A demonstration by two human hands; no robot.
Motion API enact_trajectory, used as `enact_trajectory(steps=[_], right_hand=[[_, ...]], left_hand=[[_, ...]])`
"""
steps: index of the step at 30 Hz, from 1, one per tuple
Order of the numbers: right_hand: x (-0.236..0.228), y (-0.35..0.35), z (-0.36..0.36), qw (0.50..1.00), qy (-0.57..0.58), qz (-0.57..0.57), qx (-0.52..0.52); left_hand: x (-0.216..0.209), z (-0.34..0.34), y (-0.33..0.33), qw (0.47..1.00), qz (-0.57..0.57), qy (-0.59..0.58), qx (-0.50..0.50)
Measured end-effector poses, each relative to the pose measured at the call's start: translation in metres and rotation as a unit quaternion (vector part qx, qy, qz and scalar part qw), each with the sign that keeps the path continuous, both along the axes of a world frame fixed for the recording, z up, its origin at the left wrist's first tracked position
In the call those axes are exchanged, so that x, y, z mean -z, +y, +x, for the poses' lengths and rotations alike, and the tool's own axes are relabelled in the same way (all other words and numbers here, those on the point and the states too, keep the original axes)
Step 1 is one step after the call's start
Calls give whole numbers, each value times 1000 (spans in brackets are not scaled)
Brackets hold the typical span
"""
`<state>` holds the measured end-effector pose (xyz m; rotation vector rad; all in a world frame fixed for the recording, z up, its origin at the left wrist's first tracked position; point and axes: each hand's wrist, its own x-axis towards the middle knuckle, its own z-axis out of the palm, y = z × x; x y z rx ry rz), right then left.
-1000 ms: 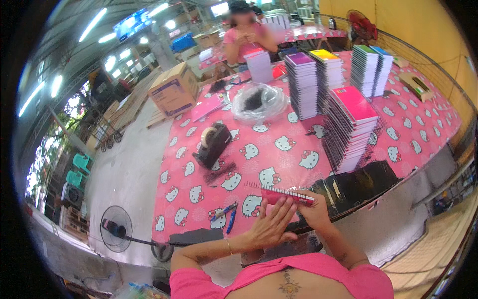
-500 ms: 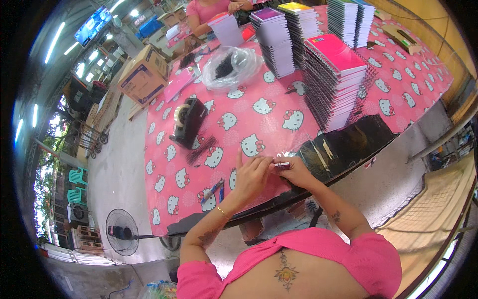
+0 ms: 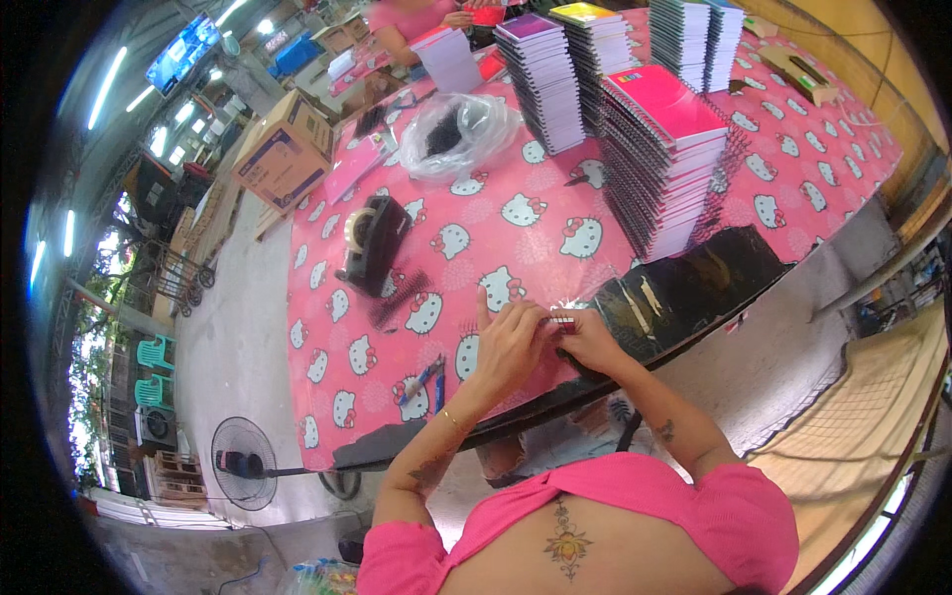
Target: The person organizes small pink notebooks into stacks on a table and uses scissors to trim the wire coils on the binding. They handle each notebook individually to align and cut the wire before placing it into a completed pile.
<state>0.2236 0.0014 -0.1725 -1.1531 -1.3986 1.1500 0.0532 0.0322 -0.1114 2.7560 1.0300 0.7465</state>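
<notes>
My left hand point(image 3: 508, 347) and my right hand point(image 3: 592, 343) meet over the table near its front edge. The left little finger sticks out while the other fingers bend in toward the right hand. My right hand is closed around a small dark item with pale marks point(image 3: 563, 321), too small to name. Left of my hands lie pliers with blue handles point(image 3: 436, 387). Beyond them, loose black spiral coils point(image 3: 399, 299) lie beside a black tape dispenser point(image 3: 377, 246). A tall stack of spiral notebooks with a pink cover point(image 3: 666, 149) stands ahead to the right.
More notebook stacks point(image 3: 543, 89) stand at the back. A clear plastic bag point(image 3: 458, 137) holds dark coils. The pink patterned tablecloth point(image 3: 526, 248) has a torn black patch point(image 3: 684, 293) at the front edge. A cardboard box point(image 3: 283, 154), a fan point(image 3: 243, 462) and another person point(image 3: 412, 30) are around the table.
My left hand and forearm have shifted slightly right. My right hand has hardly moved. At the back, the other person now holds something red.
</notes>
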Motion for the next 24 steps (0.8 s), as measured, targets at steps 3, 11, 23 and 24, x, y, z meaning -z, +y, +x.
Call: enact_trajectory(steps=[3, 11, 23, 24], right_hand=[[1, -1, -2, 1000, 6, 26, 7], [1, 1, 6, 999, -36, 4, -13], [-33, -6, 59, 999, -16, 17, -36], [-39, -4, 57, 997, -39, 39, -47]], left_hand=[[-5, 6, -8, 998, 19, -49, -30], [3, 6, -3, 999, 21, -40, -15], [9, 4, -3, 999, 33, -31, 21], [7, 3, -3, 999, 41, -27, 17]])
